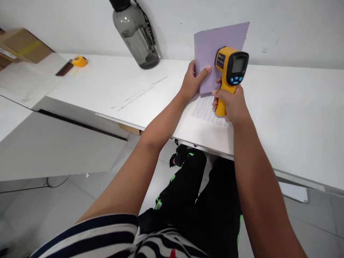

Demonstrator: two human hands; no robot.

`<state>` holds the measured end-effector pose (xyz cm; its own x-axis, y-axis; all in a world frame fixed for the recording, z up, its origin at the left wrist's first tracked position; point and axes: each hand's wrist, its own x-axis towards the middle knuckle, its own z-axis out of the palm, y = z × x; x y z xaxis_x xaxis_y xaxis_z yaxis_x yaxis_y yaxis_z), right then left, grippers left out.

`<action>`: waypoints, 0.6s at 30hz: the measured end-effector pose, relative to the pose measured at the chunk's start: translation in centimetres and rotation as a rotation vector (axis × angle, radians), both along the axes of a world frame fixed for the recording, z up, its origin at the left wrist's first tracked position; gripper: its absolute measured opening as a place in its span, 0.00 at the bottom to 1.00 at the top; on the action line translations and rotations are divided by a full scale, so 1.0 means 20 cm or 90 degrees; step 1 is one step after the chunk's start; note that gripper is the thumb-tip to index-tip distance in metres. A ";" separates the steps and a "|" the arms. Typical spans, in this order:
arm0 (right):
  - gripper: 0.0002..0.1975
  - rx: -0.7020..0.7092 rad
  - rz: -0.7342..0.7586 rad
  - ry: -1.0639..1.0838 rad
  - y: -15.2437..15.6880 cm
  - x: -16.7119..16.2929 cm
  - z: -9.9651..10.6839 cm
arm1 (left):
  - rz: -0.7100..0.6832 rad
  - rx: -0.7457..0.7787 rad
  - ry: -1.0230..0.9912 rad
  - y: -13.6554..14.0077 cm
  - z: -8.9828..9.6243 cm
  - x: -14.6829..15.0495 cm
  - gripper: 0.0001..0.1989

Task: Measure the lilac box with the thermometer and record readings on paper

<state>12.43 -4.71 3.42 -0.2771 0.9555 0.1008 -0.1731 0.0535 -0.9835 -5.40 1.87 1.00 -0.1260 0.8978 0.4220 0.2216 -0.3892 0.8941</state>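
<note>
A yellow and black infrared thermometer (227, 68) with a small grey screen and blue buttons is in my right hand (231, 102), fingers wrapped round its handle. Its front faces a purple card (206, 44), which stands tilted up near the wall. My left hand (194, 81) grips the card's left edge, thumb on the near face and the other fingers mostly behind. Below the card, a sheet of paper with dense writing (205, 111) lies on the white table, partly covered by my right hand and the thermometer.
A grey water bottle (138, 39) stands by the wall left of the card. Farther left are a yellow-handled tool with a dark blade (73, 65) and a cardboard box (27, 44). The white table's (301, 118) front edge runs just above my legs.
</note>
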 end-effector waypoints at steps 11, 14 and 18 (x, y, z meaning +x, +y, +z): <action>0.18 -0.022 -0.010 -0.038 -0.02 0.00 0.03 | 0.003 -0.001 -0.021 -0.03 0.02 0.03 0.30; 0.19 -0.006 -0.017 -0.034 -0.03 -0.01 0.04 | -0.017 0.017 -0.037 -0.03 0.02 0.03 0.31; 0.21 0.002 -0.031 -0.042 -0.04 -0.01 0.04 | -0.042 0.029 -0.063 -0.02 0.00 0.02 0.33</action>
<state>12.26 -5.56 4.20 -0.2358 0.9679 0.0875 -0.1052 0.0640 -0.9924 -4.94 1.54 0.98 -0.1103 0.8854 0.4516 0.1058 -0.4414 0.8911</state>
